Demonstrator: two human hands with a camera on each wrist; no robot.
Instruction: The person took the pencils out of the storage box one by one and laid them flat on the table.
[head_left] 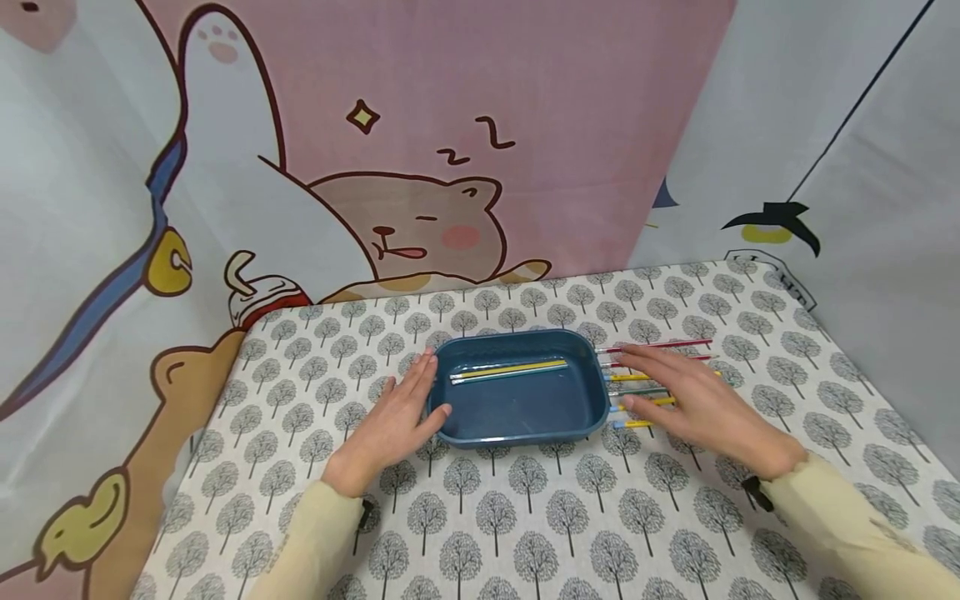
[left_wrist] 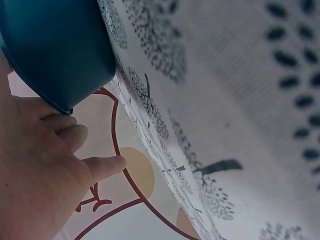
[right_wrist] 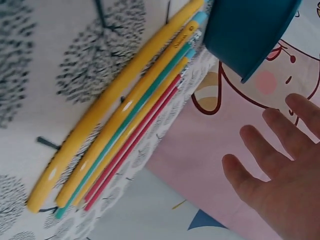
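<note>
Though unreadable, lettering [right_wrist: 184, 40] on one yellow stick [right_wrist: 130, 104]

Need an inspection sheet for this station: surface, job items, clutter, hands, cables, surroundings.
Surface: table covered with a tree-print cloth.
Job's things: blue bin upright, holding one yellow pencil and one teal pencil; six pencils on the cloth beside it: three yellow, two red, one teal.
Clutter: nothing seen.
Left hand: touches the bin's left end.
Right hand: above the six pencils, fingers spread, holding nothing.
Cables: nothing seen.
Surroundings: cartoon-printed backdrop behind the table.
</note>
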